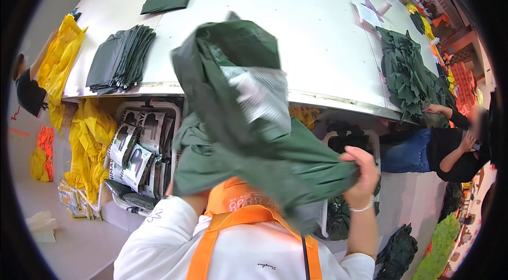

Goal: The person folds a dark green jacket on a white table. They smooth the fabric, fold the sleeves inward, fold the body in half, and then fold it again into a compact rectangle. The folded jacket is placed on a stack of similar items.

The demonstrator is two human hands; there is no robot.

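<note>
A dark green, thin, shiny garment (211,148), likely a raincoat, hangs spread in the air before my chest and is partly blurred by motion. A silvery-white mesh-like patch (262,92) shows on its upper part. My right hand (362,171) is closed on the garment's edge at the right, a pale bracelet on its wrist. On the left, my forearm (193,202) goes up behind the cloth. The garment hides my left hand, so its fingers do not show.
Beyond the garment stands a white table (323,42) with a stack of folded dark green pieces (120,59) and a dark green heap (405,71). Below are a basket (174,121) of packaged items and yellow garments (89,140). Another person (455,148) works at the right, one (32,87) at the left.
</note>
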